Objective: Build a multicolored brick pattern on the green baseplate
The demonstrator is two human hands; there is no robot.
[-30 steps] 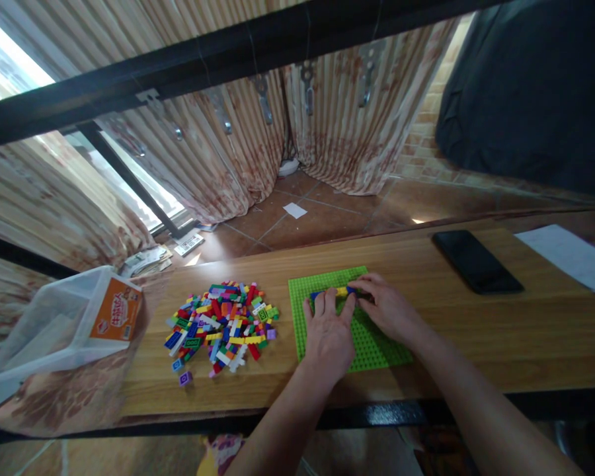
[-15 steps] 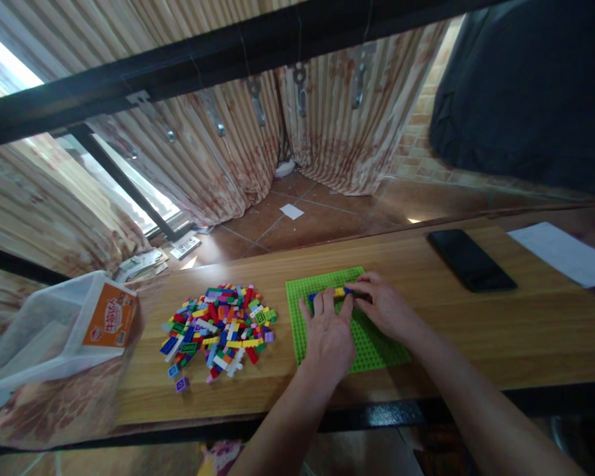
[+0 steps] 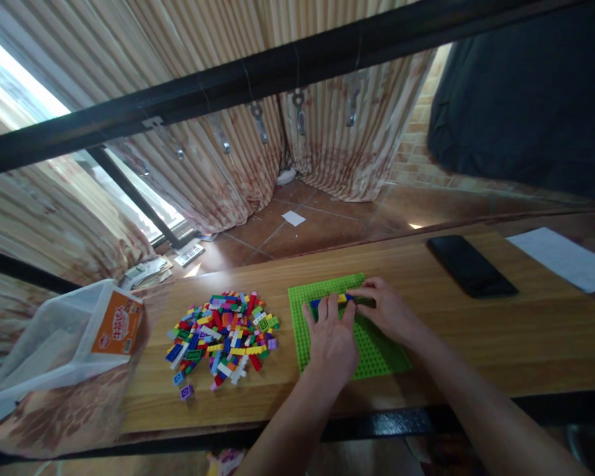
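Note:
A green studded baseplate (image 3: 377, 357) lies on the wooden table, with a short row of blue and yellow bricks near its far side. My left hand (image 3: 331, 340) rests over this row, fingers stretched and apart, the fingertips touching the bricks. A yellow brick (image 3: 342, 299) shows between the two hands. At the row's right end, my right hand (image 3: 387, 311) pinches a small blue brick (image 3: 350, 297) between thumb and fingers. The fingers partly cover the row, so its full length and the brick's seating are hard to see.
Left of the baseplate is a pile of loose coloured bricks (image 3: 223, 337). A clear plastic bin (image 3: 59, 357) with an orange label stands at the far left. A black phone (image 3: 471, 266) and white paper (image 3: 565, 258) lie to the right. A dark metal bar (image 3: 198, 92) crosses beyond the table.
The view has tilted slightly, so everything sits a little lower in the picture. Both hands stay at the row of bricks with almost no movement.

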